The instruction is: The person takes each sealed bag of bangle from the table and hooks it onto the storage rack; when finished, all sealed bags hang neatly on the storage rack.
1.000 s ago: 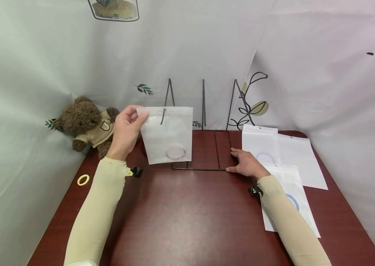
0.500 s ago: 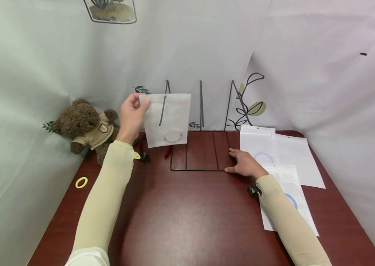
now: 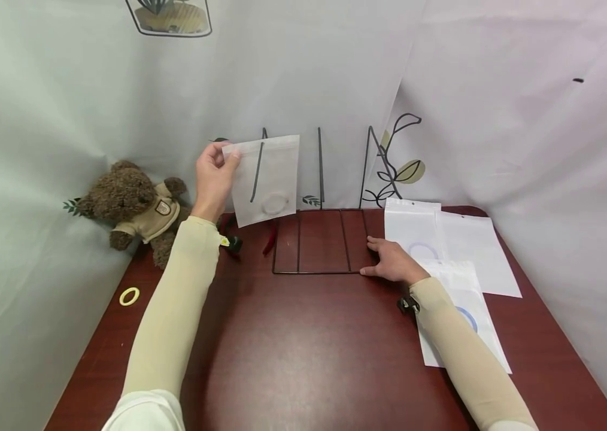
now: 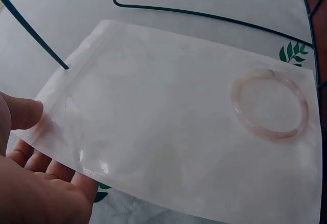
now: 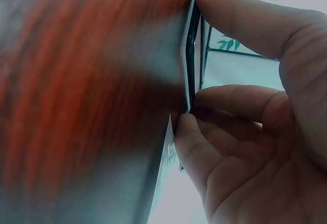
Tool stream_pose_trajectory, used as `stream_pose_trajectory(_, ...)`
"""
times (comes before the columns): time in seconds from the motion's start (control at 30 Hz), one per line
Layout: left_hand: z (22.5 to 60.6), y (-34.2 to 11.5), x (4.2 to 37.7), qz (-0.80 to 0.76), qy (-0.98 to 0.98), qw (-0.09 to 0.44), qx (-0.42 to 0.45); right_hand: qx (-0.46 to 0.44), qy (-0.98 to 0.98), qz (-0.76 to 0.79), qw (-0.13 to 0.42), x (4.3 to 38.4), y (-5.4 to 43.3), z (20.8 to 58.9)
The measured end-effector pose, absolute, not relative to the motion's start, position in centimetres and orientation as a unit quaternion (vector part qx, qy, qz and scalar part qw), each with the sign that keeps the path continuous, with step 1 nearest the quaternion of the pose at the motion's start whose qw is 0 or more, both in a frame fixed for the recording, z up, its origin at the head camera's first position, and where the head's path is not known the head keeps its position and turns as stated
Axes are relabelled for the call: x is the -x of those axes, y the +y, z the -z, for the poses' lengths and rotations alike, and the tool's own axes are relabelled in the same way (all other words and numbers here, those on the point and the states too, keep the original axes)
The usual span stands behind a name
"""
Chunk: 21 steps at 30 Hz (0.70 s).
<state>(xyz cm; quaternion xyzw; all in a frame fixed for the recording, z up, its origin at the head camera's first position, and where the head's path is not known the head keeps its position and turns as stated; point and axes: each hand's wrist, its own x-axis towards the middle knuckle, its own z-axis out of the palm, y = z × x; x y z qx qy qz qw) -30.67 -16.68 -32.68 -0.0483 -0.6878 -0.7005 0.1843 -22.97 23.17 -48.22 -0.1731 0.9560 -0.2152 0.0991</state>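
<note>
My left hand (image 3: 214,185) pinches the upper left corner of a translucent white zip bag (image 3: 276,161). A pale pinkish bangle (image 4: 237,101) lies inside the bag, in its lower right part. One slanting prong (image 3: 257,173) of a black wire rack (image 3: 325,273) passes through the bag near its top edge, and its free end stands in front of the bag. My right hand (image 3: 394,261) is at the right front corner of the rack's base, thumb and fingers spread and touching the wire. In the right wrist view its thumb (image 5: 245,19) lies against the dark wire.
White zip bags (image 3: 462,353) overlap at the right, at least two with rings inside. A brown teddy bear (image 3: 136,206) sits at the back left. Near the left edge of the table (image 3: 303,359) lies a yellow ring (image 3: 129,296). A red object (image 3: 270,241) shows below the held bag.
My left hand has raised the bag and moved it back along the prong, and the bag now tilts slightly. The right hand stays on the rack's corner.
</note>
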Motion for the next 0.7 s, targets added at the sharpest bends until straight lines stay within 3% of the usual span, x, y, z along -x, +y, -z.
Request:
stream_pose_trajectory(0.4, 33.8, -17.6, 30.1, 0.677, -0.709, 0.188, 0.051, 0.178, 0.956, 0.210, 0.102, 23.1, 23.1, 48.1)
stream_pose_trajectory(0.7, 35.5, -19.7, 27.3, 0.638, -0.741, 0.208, 0.031, 0.169, 0.956, 0.214, 0.105, 22.9, 23.2, 47.9)
